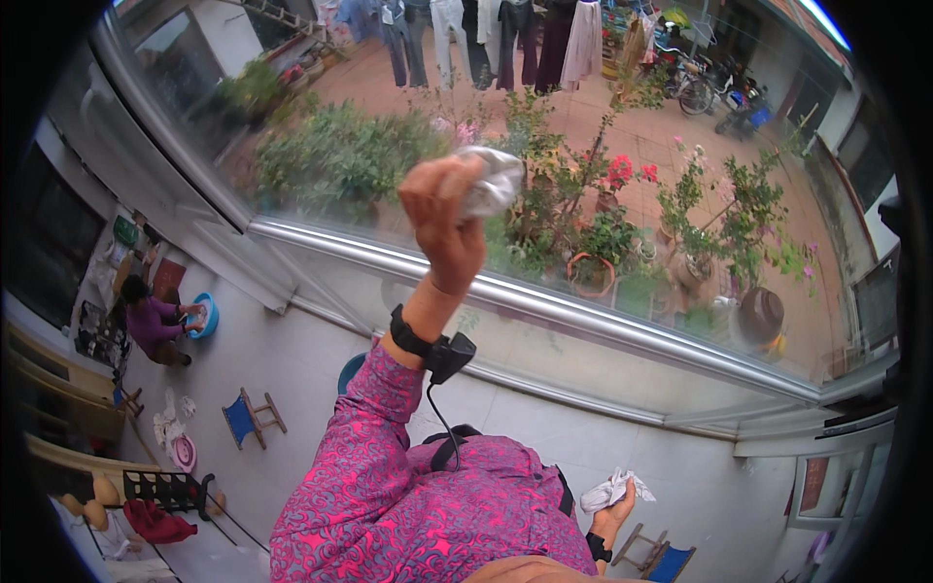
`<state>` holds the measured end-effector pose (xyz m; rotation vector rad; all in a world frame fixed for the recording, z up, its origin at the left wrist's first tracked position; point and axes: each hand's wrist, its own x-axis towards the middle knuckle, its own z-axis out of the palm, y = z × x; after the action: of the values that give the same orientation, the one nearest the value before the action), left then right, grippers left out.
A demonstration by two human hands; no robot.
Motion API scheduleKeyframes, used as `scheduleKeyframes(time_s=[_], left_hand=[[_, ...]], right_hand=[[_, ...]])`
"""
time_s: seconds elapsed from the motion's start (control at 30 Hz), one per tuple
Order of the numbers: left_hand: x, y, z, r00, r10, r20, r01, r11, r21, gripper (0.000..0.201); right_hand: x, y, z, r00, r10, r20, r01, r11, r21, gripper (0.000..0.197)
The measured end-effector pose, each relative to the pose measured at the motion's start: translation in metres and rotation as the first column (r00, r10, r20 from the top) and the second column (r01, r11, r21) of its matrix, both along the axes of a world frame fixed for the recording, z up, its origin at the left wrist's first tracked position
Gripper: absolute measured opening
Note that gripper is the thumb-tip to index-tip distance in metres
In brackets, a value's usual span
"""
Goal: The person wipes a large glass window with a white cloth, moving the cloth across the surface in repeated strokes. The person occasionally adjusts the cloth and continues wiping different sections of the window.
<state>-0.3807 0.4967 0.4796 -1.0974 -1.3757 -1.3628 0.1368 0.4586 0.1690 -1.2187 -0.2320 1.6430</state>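
My left hand (443,209) is raised against the large window pane (321,209), its fingers closed round a crumpled pale cloth (493,182). The cloth appears to be pressed to the glass, above the silvery frame rail (583,309). Lower down at my right side, my right hand (612,515) holds a second bunched white cloth (610,492), away from the window. Part of that hand is covered by the cloth. A black strap with a small device (449,358) sits on my left wrist, and a dark band is on the right one.
Blue folding stools (245,420) (671,562) stand on the pale floor (330,364) to either side. At far left another person (153,325) bends over a blue basin (204,317). Beyond the glass are potted plants (590,275), hanging laundry (452,39) and bicycles (695,94).
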Motion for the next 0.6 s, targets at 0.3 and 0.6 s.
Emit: scheduleKeyframes(time_s=[0.3, 0.6], left_hand=[[-0.058, -0.04, 0.07, 0.993, 0.103, -0.061, -0.1, 0.994, 0.039, 0.038], [0.003, 0.014, 0.034, 0.98, 0.054, -0.192, -0.061, 0.998, -0.029, 0.035]], right_hand=[[-0.006, 0.007, 0.008, 0.998, -0.056, -0.03, 0.058, 0.997, 0.052, 0.019], [0.007, -0.001, -0.013, 0.997, -0.068, -0.031, 0.067, 0.997, -0.03, 0.023]])
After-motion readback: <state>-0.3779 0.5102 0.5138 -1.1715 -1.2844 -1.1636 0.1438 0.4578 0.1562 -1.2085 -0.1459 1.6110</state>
